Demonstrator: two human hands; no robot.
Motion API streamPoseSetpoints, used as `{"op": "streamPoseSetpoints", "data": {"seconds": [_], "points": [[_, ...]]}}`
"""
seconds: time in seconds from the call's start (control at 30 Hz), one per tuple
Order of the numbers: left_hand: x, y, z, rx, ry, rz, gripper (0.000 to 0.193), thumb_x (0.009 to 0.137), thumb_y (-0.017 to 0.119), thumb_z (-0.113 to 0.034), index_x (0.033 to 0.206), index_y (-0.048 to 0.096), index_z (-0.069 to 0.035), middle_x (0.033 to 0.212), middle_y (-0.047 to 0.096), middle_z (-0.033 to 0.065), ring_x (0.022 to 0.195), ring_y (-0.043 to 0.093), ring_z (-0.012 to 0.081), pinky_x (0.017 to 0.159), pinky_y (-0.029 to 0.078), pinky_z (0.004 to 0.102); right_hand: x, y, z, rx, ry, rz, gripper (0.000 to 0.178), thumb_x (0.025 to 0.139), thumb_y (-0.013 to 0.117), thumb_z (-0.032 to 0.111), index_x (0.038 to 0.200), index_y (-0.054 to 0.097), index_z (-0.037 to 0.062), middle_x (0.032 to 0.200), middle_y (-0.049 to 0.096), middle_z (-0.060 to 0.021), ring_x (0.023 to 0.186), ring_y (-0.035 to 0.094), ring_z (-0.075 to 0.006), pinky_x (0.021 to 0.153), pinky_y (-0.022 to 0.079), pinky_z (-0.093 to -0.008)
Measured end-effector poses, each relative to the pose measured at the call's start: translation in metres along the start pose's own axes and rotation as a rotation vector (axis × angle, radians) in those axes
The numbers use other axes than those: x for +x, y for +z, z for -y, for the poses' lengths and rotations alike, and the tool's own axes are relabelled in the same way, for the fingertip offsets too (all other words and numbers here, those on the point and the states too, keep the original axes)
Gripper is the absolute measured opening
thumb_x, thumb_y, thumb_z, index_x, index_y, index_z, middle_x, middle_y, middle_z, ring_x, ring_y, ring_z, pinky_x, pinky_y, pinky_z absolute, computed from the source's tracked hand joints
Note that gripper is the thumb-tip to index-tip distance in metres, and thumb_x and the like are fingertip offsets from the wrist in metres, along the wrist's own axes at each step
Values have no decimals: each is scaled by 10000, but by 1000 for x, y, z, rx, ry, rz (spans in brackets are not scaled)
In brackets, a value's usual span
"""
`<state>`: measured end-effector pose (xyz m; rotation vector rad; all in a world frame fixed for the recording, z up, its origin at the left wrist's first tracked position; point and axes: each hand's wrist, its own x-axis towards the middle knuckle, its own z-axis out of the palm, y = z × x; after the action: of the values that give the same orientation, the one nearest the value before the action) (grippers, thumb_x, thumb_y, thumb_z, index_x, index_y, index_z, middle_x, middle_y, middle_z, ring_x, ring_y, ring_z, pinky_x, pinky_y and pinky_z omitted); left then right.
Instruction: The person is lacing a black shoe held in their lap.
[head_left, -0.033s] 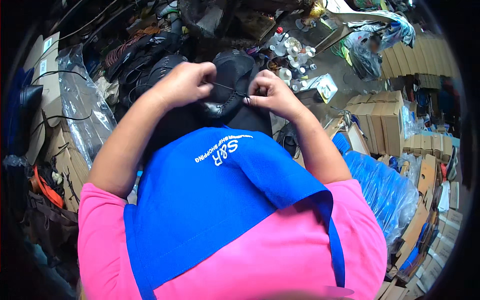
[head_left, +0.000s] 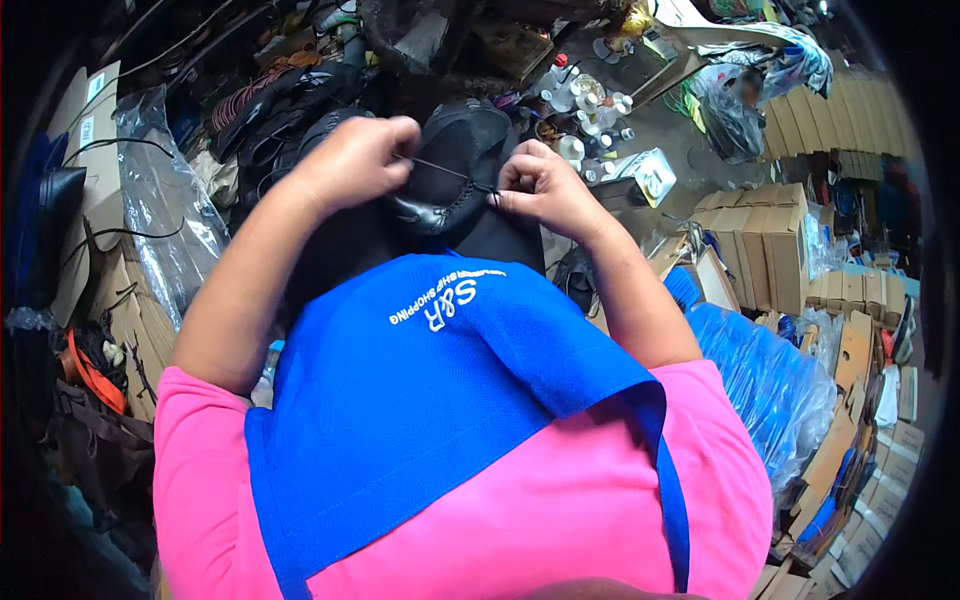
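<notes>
A black leather shoe [head_left: 448, 215] rests on my dark-clad lap, its opening facing up and stitches along its rim. A thin dark thread [head_left: 440, 166] is stretched taut across the opening. Its left end is pinched in my left hand [head_left: 365, 160], whose fingers are closed, to the left of the shoe. At the shoe's right rim, my right hand [head_left: 535, 185] is closed, thumb and forefinger pinching the thread where it bunches dark beside the stitching. What lies deeper in that hand's grip is hidden.
Black shoes or shoe parts [head_left: 275, 125] are piled to the left. Several plastic bottles [head_left: 585, 100] stand ahead on the right. Cardboard boxes [head_left: 755, 245] and a plastic-wrapped blue bundle [head_left: 765, 375] are on my right; clear plastic [head_left: 165, 200] lies over cardboard on my left.
My left hand has moved a little to the left and slightly away, drawing a longer length of thread across the shoe. My right hand has stayed nearly still at the rim.
</notes>
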<state>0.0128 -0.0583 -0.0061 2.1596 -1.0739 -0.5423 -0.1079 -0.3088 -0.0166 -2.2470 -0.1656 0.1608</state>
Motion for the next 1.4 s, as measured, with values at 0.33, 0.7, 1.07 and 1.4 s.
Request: {"op": "streamPoseSetpoints", "data": {"seconds": [0.33,0.7,1.07,1.4], "points": [[-9,-5,44,-1866,157,-154,434,973,393,-401,1069,601,-32,1197,586,171,1132,539,314,995,394,458,22,-41,-6,1503,301,-830,423,980,389,419,1124,570,66,721,597,-46,748,577,-160,830,418,-381],[6,-13,45,-1539,-455,-230,480,993,391,-388,575,324,-162,486,239,-50,422,236,98,571,357,282,-38,-13,-6,-572,10,112,328,908,518,297,662,490,82,653,558,-110,618,512,-340,679,345,-395],[-88,-75,86,150,-239,-295,494,660,646,-54,1152,600,-50,1142,577,99,1157,503,246,1019,353,347,-92,-61,-72,-495,646,109,588,753,709,207,1308,516,228,1317,491,-139,1187,503,-274,983,403,-399],[-35,39,-30,483,202,-2,421,676,753,-270,1015,598,-75,970,594,87,879,599,258,770,455,372,36,-25,43,-328,198,13,434,737,782,328,1019,607,49,683,538,-1,668,501,-70,585,423,-252]]}}
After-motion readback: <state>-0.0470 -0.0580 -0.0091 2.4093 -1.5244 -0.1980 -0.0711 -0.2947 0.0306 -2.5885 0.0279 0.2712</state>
